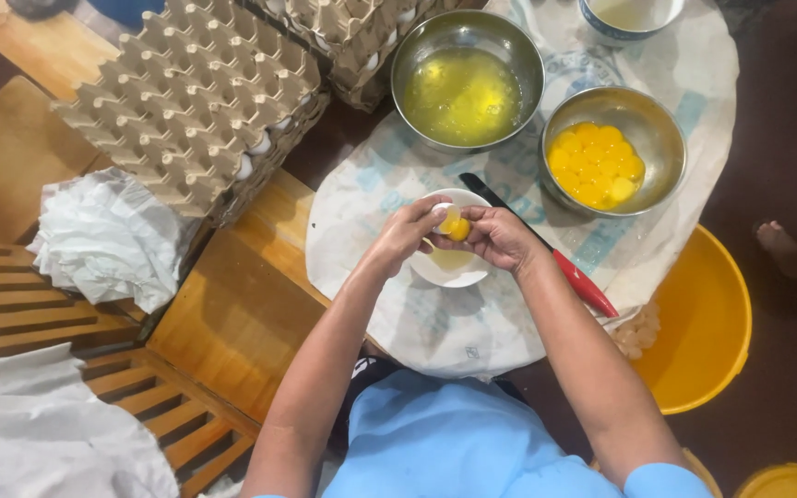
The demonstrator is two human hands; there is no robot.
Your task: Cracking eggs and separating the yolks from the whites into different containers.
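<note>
While the left hand [406,235] and right hand [495,237] together pinch a cracked egg [454,224], its yolk glossy between the shell halves, they hover over a small white bowl [452,267]. Just beyond stand two shiny steel bowls, one of clear egg whites [466,94], one of round yolks [597,164]. Bumpy grey cardboard egg trays [197,97] are stacked to the left, on a wooden table.

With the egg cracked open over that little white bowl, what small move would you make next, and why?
Probably tip the yolk from one shell half to the other. Both hands, left hand and right hand, hold the opened egg above the small white bowl, which would catch the white. One steel bowl holds only yolks and another steel bowl only whites, so the two are being kept apart.
</note>
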